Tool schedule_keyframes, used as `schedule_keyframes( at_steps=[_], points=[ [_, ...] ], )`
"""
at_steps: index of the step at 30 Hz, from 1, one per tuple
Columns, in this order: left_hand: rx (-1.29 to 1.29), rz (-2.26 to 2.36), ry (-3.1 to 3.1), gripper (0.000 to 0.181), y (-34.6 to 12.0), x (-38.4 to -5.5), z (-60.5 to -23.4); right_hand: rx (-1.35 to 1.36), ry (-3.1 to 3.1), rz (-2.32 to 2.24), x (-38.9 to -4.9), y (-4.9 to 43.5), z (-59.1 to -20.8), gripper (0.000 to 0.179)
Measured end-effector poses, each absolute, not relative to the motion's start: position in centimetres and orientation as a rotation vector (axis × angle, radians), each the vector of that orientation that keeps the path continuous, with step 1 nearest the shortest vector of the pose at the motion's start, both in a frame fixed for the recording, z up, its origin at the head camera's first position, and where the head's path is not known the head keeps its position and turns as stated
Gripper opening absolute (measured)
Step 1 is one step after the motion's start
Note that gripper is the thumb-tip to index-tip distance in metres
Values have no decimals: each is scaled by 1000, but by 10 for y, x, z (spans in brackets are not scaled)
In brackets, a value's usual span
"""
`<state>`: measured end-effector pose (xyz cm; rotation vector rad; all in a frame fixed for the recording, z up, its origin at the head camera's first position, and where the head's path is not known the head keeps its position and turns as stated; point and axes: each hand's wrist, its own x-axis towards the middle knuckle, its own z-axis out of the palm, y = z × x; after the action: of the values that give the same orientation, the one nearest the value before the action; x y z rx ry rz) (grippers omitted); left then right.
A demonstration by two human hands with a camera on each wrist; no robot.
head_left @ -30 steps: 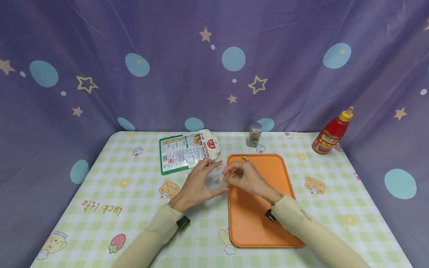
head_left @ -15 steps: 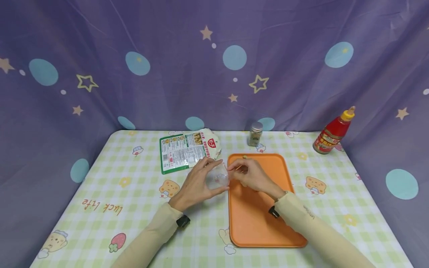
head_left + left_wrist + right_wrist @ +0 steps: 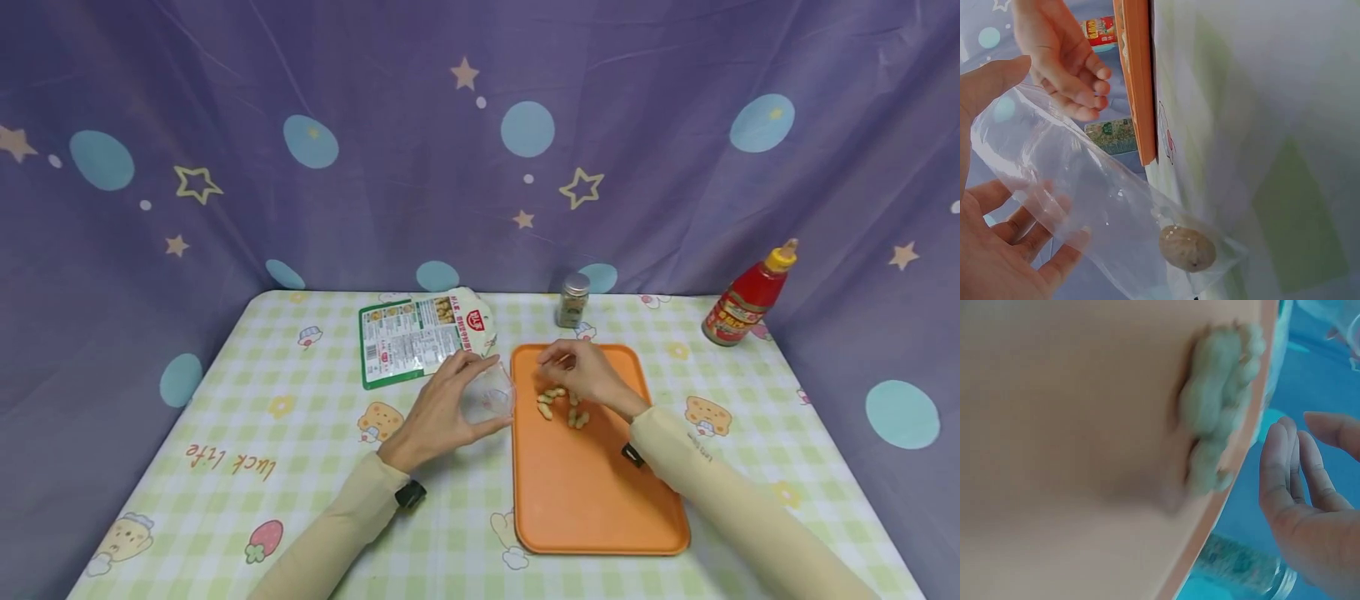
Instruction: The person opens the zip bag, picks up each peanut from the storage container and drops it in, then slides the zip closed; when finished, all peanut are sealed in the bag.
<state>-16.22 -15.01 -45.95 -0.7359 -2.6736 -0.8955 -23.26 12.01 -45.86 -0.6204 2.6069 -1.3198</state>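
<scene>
In the head view my left hand (image 3: 438, 412) holds a clear plastic bag (image 3: 489, 398) left of the orange tray (image 3: 592, 500), thumb and fingers spread round it. One roundish tan thing (image 3: 1188, 248), like a peanut seen end-on, lies low in the bag in the left wrist view. My right hand (image 3: 583, 375) hovers over the far part of the tray. Its fingers are loosely bent, and the right wrist view shows nothing between thumb and fingertips (image 3: 1275, 440). Several unshelled peanuts (image 3: 544, 411) lie on the tray below that hand, close together in the right wrist view (image 3: 1202, 403).
A white and green printed food packet (image 3: 408, 342) lies behind my left hand. Beyond the tray stands a small spice jar (image 3: 572, 304). A red sauce bottle (image 3: 742, 304) with a yellow cap is at the far right. A curtain (image 3: 375, 150) hangs behind the table.
My right hand has moved from the bag's mouth rightward over the tray, bringing the peanuts there into view. The left hand keeps its place with the bag.
</scene>
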Motion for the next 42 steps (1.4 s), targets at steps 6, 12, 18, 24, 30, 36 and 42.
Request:
schedule_keyframes(
  at_steps=[6,12,18,24,30,36,42],
  points=[
    [-743,-911,-2677,88,-150,-162,-458,-566,2628,-1306,-249,131,-462,16],
    [-753,-903,-2668,88,-150,-161,-458,-547,2673,-1300,-263,135,-462,14],
    [-747,-907,-2679,87,-150,-160,-457,-594,2714,-1244,-271,134,-466,13],
    [-743,-909,-2707,87,-150,-159,-457,-571,2733,-1174,-275,132,-471,12],
    [-754,-899,-2681,87,-149,-160,-457,-601,2754,-1144,-275,128,-470,10],
    [-756,-890,-2678,86,-149,-160,-457,-634,2744,-1146,-275,126,-471,9],
    [-749,-885,-2684,87,-149,-160,-457,-613,2730,-1112,-273,126,-472,9]
  ],
)
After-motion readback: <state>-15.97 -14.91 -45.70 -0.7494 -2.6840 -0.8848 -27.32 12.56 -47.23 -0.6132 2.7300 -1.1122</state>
